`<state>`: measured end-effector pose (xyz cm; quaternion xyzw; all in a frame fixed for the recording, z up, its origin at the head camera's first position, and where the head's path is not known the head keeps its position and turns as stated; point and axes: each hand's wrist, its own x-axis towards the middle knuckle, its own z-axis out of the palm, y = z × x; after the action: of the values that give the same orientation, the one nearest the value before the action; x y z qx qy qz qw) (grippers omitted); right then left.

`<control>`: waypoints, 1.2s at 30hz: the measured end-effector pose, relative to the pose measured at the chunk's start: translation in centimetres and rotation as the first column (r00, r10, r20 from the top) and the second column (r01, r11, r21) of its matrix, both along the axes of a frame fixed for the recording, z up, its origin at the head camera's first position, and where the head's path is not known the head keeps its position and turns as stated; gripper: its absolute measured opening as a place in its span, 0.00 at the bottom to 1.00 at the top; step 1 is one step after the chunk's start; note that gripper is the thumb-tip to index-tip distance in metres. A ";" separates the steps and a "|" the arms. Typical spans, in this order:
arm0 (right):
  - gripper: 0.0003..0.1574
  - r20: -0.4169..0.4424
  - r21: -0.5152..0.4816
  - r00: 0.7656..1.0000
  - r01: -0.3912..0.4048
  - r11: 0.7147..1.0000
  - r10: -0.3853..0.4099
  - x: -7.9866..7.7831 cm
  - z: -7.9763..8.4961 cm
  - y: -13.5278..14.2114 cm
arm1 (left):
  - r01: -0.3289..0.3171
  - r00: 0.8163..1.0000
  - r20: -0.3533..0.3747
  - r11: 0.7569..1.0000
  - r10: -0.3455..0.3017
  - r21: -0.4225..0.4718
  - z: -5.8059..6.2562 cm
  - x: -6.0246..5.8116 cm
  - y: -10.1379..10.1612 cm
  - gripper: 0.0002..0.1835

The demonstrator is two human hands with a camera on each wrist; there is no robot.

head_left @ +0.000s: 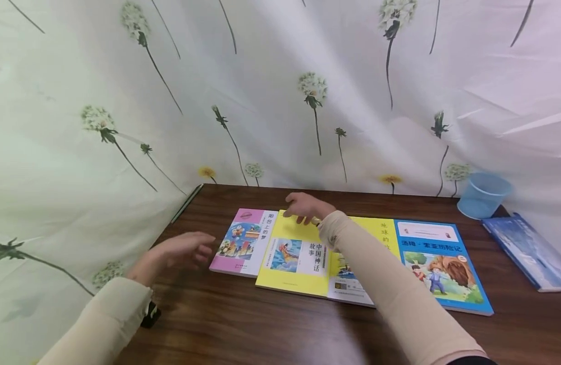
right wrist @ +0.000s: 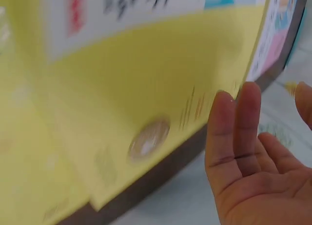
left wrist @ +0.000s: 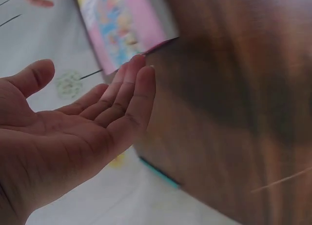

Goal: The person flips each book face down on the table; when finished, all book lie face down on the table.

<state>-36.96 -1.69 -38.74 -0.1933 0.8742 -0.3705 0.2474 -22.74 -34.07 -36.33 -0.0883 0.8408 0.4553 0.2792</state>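
Several books lie side by side, partly overlapping, on the dark wooden table. Leftmost is a pink and white book [head_left: 241,243]; a yellow book [head_left: 289,284] overlaps its right side. A second yellow book [head_left: 381,228] and a blue book [head_left: 445,268] follow to the right. My right hand [head_left: 305,207] is over the top of the first yellow book, fingers loosely bent, holding nothing; its forearm hides part of the second yellow book. My left hand [head_left: 184,251], empty with relaxed fingers, hovers left of the pink book.
A light blue cup [head_left: 483,195] stands at the table's back right corner. Beside it lies another blue book [head_left: 529,251]. A thin green strip [head_left: 186,203] runs along the left edge. A dandelion-patterned curtain [head_left: 271,101] hangs behind the table [head_left: 216,314].
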 end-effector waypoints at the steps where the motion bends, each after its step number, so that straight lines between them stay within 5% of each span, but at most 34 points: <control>1: 0.41 0.002 0.000 1.000 0.007 1.000 -0.007 0.1 -0.3 -0.5 | -0.017 1.000 0.018 1.000 0.017 0.004 -0.4 0.3 -0.1 0.37; 10: 0.44 0.034 0.035 0.999 0.034 0.999 -0.035 0.6 -2.2 -3.7 | -0.071 0.997 0.043 0.997 0.070 0.033 -2.4 2.3 0.4 0.33; 24: 0.44 0.011 0.100 0.998 0.056 0.993 -0.057 0.7 -3.5 -5.3 | -0.245 0.969 0.065 0.956 0.238 0.163 -2.8 4.4 1.0 0.36; 28: 0.44 0.005 0.103 0.998 0.056 0.993 -0.057 0.5 -3.5 -5.7 | -0.320 0.947 0.109 0.911 0.301 0.262 -2.9 4.4 0.9 0.37; 33: 0.45 0.027 0.105 0.998 0.053 0.993 -0.056 0.6 -3.1 -6.2 | -0.433 0.901 0.194 0.811 0.387 0.394 -3.0 4.5 0.5 0.37; 36: 0.44 0.034 0.097 0.997 0.060 0.994 -0.063 0.7 -2.8 -6.5 | -0.474 0.880 0.224 0.774 0.418 0.420 -3.2 4.5 0.3 0.37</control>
<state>-36.26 -8.21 -41.51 -0.1472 0.8917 -0.3392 0.2609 -18.28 -33.77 -39.50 -0.2427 0.6443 0.6895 0.2249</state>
